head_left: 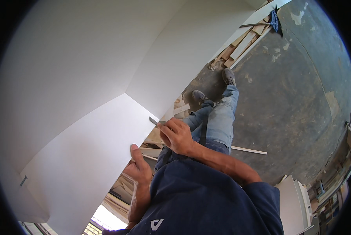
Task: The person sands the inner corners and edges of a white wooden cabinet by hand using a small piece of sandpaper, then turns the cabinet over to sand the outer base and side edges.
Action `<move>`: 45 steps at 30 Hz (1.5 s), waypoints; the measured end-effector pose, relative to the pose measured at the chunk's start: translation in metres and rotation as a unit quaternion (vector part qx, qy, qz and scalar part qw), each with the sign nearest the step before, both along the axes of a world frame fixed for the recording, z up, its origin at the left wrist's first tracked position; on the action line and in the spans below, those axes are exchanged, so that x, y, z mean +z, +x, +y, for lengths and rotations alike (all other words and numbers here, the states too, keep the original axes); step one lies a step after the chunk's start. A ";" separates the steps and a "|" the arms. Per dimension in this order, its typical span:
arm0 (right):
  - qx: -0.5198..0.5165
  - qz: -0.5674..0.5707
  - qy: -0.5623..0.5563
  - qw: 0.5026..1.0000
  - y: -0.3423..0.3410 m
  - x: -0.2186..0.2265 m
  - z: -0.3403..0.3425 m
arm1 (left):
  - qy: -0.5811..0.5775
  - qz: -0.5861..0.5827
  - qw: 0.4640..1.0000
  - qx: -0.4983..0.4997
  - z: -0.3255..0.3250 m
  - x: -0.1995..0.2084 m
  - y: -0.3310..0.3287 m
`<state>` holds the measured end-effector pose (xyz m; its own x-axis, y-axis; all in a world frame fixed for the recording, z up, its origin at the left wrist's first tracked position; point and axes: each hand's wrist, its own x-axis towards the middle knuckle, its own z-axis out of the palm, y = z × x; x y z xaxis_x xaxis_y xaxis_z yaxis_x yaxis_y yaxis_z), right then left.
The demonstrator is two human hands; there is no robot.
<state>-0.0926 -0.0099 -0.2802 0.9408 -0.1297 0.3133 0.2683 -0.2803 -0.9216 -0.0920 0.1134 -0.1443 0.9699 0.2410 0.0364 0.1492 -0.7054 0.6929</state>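
My right hand (pixel 178 135) is closed around a narrow, flat, grey metal tool that looks like a file (pixel 153 120). Its tip pokes out past my fingers over the edge of a white panel (pixel 101 147), close to the corner where another panel stands up. Lower along that same edge, my left hand (pixel 139 166) grips the white panel. The thumb lies against the edge, while the other fingers are hidden beneath it. Tall white panels (pixel 179 55) rise from the flat one on its far sides, forming a box-like cabinet.
A stack of wood offcuts (pixel 244 45) and a blue broom (pixel 275 21) lie at the far right of the cabinet. More scrap wood (pixel 122 188) is below the panel edge. A thin stick (pixel 249 150) lies on the grey floor (pixel 279 94). White boards (pixel 291 205) stand behind at lower right.
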 end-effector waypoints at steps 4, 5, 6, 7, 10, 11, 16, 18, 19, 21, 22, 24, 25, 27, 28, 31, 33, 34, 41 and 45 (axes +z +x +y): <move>0.017 -0.031 -0.048 0.998 0.003 0.009 -0.003 | 0.014 -0.003 1.000 -0.003 0.007 -0.002 -0.003; 0.017 -0.019 -0.060 0.998 0.004 0.008 -0.004 | 0.015 0.027 1.000 0.000 0.009 0.000 -0.004; 0.017 -0.019 -0.060 0.998 0.004 0.004 -0.004 | 0.015 0.058 0.998 0.004 0.010 0.000 -0.005; 0.017 -0.012 -0.045 0.999 0.004 -0.001 -0.004 | 0.014 0.058 0.998 0.003 0.011 -0.001 -0.005; 0.017 -0.012 -0.027 0.999 0.004 0.001 -0.003 | 0.012 0.035 0.999 0.018 0.009 -0.004 -0.004; 0.016 -0.019 -0.025 0.999 0.004 0.003 -0.003 | 0.018 -0.002 1.000 0.014 0.004 -0.005 0.000; 0.015 -0.001 -0.051 0.999 0.003 -0.007 -0.004 | 0.016 -0.106 0.994 0.016 -0.010 -0.008 0.008; 0.015 -0.010 -0.059 0.998 0.004 -0.007 -0.004 | 0.002 -0.027 0.999 0.023 -0.005 -0.006 0.004; 0.011 0.004 -0.042 0.999 0.005 -0.010 -0.006 | 0.001 -0.029 0.999 0.024 -0.006 -0.008 0.004; 0.008 0.014 -0.029 0.999 0.007 -0.010 -0.013 | 0.004 -0.025 1.000 0.013 -0.013 -0.019 0.009; -0.015 0.037 0.023 0.999 0.009 -0.008 -0.018 | 0.001 -0.028 0.999 0.015 -0.015 -0.026 0.011; -0.033 0.056 0.071 0.995 0.014 -0.004 -0.032 | 0.050 0.078 0.996 0.000 -0.016 -0.047 0.015; -0.048 0.100 0.092 0.990 0.016 0.001 -0.042 | 0.045 0.070 0.997 0.005 -0.019 -0.060 0.016; -0.061 0.136 0.106 0.983 0.019 0.003 -0.062 | 0.000 0.113 0.991 0.066 -0.025 -0.097 0.015; -0.091 0.144 0.097 0.981 0.021 0.001 -0.072 | -0.007 0.103 0.992 0.070 -0.019 -0.122 0.010; -0.133 0.159 0.066 0.976 0.029 0.012 -0.106 | 0.123 -0.084 0.989 -0.006 -0.017 -0.172 0.007; -0.150 0.175 0.028 0.973 0.033 0.020 -0.128 | 0.122 -0.068 0.990 -0.007 -0.017 -0.173 0.006; -0.140 0.168 0.021 0.976 0.033 0.021 -0.137 | 0.131 -0.041 0.990 -0.016 -0.019 -0.168 0.006; 0.005 0.225 -0.030 0.974 0.065 0.021 -0.168 | 0.053 0.027 0.997 0.041 -0.042 -0.131 -0.004; 0.140 0.169 -0.079 0.972 0.096 0.027 -0.173 | -0.160 -0.094 0.960 0.211 -0.082 -0.069 -0.002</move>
<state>0.0036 -0.1829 -0.2528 0.9849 0.1710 -0.0252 0.0432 -0.3849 -0.9219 -0.0939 0.0309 -0.2136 0.7672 0.6386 0.0600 0.2251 -0.3557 0.9071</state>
